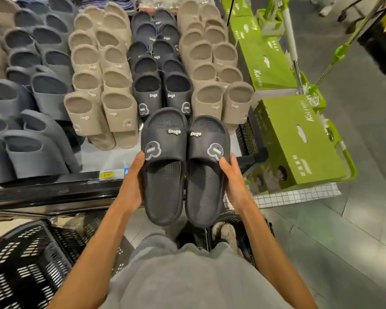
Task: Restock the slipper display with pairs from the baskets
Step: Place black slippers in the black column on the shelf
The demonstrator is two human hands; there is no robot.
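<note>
1. Above the shelf edge, just before the dark slipper column: dark slipper pair held side by side, toes toward display.
2. Left grip: curled round left slipper's outer edge.
3. Right grip: curled round right slipper's outer edge.

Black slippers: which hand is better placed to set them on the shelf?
Left, marginally: both hands grip the black slippers, but the left hand lines up under the black row; the right hand is offset rightward.
</note>
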